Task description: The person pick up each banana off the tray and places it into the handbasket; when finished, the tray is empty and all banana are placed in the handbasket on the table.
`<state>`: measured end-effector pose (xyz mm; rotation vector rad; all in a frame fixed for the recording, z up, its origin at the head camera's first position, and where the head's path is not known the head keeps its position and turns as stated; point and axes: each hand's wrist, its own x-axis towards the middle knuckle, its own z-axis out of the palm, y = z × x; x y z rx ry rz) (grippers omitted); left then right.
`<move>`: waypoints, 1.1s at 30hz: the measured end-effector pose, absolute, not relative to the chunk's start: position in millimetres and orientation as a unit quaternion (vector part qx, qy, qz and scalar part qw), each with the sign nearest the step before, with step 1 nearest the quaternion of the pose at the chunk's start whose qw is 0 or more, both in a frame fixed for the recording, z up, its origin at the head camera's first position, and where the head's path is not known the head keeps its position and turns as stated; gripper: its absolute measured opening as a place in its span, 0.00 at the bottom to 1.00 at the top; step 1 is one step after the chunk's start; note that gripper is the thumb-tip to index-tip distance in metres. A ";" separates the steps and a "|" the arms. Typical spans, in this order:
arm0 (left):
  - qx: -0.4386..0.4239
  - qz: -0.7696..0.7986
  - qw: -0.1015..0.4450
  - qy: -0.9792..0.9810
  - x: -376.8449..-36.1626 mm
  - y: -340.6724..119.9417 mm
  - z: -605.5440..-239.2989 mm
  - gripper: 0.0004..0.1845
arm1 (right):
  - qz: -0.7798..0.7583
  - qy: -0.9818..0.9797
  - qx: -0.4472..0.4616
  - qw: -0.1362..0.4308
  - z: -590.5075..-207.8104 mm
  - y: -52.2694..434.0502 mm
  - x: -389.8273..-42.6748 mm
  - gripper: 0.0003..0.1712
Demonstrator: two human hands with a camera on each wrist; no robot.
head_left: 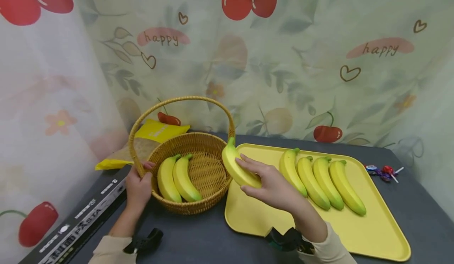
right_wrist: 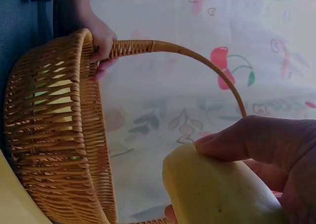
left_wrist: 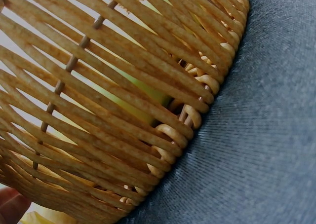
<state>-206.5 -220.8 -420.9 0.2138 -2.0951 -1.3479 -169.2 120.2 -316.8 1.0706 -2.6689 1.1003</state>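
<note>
A yellow banana (head_left: 238,170) with a greenish stem is held by my right hand (head_left: 271,183), at the basket's right rim and over the tray's left edge. In the right wrist view the thumb presses along the banana (right_wrist: 217,189). My left hand (head_left: 139,185) grips the wicker basket (head_left: 209,205) at its left rim, by the foot of the arched handle. Two bananas (head_left: 182,179) lie side by side in the basket's left half. On the yellow tray (head_left: 255,220), several more bananas (head_left: 313,181) rest in a slanting row.
Behind the basket lies a yellow-and-clear bag (head_left: 156,132). A long black pasta box (head_left: 85,220) stretches along the left side. Wrapped lollipops (head_left: 386,173) sit right of the tray on the dark tabletop (head_left: 198,236). A printed curtain (head_left: 283,59) hangs close behind.
</note>
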 end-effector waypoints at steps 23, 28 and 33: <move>0.080 -0.508 0.335 -0.789 -206.7 -220.6 -418.6 0.06 | 0.288 -0.873 0.382 -0.093 -303.4 68.5 -237.9 0.35; 0.078 -0.513 0.325 -0.791 -207.0 -220.1 -419.9 0.06 | 0.275 -0.876 0.377 -0.126 -305.9 53.7 -254.0 0.34; 0.080 -0.512 0.318 -0.794 -206.4 -220.7 -421.7 0.05 | 0.243 -0.880 0.376 -0.157 -313.2 33.7 -266.1 0.32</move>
